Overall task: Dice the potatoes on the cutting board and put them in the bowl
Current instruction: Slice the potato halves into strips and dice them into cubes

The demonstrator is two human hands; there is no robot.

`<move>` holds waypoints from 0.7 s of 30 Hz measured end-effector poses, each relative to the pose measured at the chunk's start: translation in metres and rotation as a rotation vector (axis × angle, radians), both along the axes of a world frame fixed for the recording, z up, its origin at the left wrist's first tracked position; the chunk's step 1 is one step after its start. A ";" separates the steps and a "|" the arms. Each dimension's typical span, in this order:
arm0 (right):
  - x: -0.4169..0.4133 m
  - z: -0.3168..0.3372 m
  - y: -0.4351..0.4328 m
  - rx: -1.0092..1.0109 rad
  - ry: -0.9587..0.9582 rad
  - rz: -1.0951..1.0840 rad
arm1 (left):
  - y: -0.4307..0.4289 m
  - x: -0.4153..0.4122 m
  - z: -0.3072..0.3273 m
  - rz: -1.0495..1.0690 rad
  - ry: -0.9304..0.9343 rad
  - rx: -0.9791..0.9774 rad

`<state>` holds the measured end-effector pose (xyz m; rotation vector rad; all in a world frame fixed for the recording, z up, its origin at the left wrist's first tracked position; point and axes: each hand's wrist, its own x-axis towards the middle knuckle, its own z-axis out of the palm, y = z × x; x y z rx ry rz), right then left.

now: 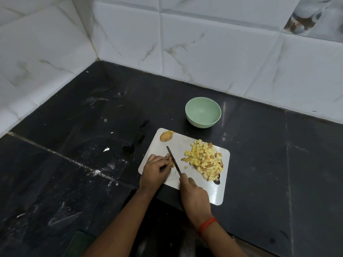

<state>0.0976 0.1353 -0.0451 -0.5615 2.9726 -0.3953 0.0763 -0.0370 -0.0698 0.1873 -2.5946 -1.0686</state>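
Potato cubes (206, 162) were heaped at three o'clock on the white, round-cornered cutting board (218, 191); a skin-on potato half (165, 136) lay at eleven. A piece (172, 164) was pinned by the curled left hand (155, 169); the knife (174, 161) was gripped by the right hand (194, 195). A green bowl (203, 115) stood at twelve on the streaked black stone counter (83, 145), backed by glossy veined tiles (213, 52).

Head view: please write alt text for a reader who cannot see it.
On a white board, a left hand holds a potato piece while the right hand cuts it with a knife. Cut dice lie piled on the board's right, a potato end at its far left corner. Beyond stands an empty green bowl.
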 end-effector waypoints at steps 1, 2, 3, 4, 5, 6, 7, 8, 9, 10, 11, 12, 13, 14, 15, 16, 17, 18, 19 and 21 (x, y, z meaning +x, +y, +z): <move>-0.002 -0.001 0.001 0.007 -0.012 0.007 | 0.000 0.000 0.000 -0.002 -0.005 0.002; -0.004 0.000 0.000 0.006 -0.023 0.020 | 0.000 0.001 0.000 -0.003 -0.011 0.001; -0.007 0.001 -0.002 -0.002 -0.030 0.029 | -0.001 0.001 0.000 -0.004 -0.013 -0.003; -0.010 0.000 -0.004 -0.003 -0.031 0.035 | -0.001 0.000 0.000 -0.002 -0.012 -0.007; -0.014 0.001 -0.008 -0.001 -0.029 0.043 | -0.002 0.000 0.000 -0.003 -0.012 -0.013; -0.018 0.004 -0.011 0.014 -0.022 0.054 | -0.003 0.000 -0.001 -0.005 -0.013 -0.016; -0.022 0.006 -0.013 0.040 0.005 0.069 | -0.003 0.000 -0.001 -0.009 -0.017 -0.016; -0.026 0.010 -0.016 0.060 0.003 0.096 | -0.003 0.000 -0.001 -0.012 -0.019 -0.014; -0.029 0.012 -0.018 0.072 0.002 0.115 | -0.003 0.001 -0.001 -0.011 -0.021 -0.010; -0.032 0.013 -0.021 0.097 -0.034 0.145 | -0.003 0.001 -0.001 -0.007 -0.023 0.000; -0.033 0.015 -0.022 0.106 -0.064 0.158 | -0.003 0.001 -0.001 -0.003 -0.027 0.011; -0.033 0.015 -0.022 0.120 -0.071 0.158 | -0.002 0.001 -0.001 -0.001 -0.031 0.017; -0.033 0.016 -0.022 0.126 -0.065 0.160 | -0.001 0.001 0.000 0.001 -0.031 0.018; -0.031 0.018 -0.021 0.140 -0.066 0.164 | -0.001 0.001 0.000 0.004 -0.032 0.021; -0.028 0.018 -0.019 0.146 -0.080 0.166 | 0.000 0.002 0.000 0.007 -0.034 0.027; -0.023 0.016 -0.016 0.133 -0.071 0.165 | 0.000 0.002 0.000 0.009 -0.039 0.036; -0.018 0.014 -0.012 0.111 -0.030 0.156 | 0.000 0.003 0.000 0.010 -0.044 0.041; -0.014 0.011 -0.008 0.100 0.008 0.151 | 0.000 0.003 0.000 0.012 -0.040 0.042; -0.007 0.008 -0.001 0.102 0.031 0.145 | 0.000 0.002 -0.001 0.014 -0.032 0.044; 0.008 0.001 0.012 0.125 0.062 0.141 | 0.001 0.001 -0.002 0.025 -0.018 0.045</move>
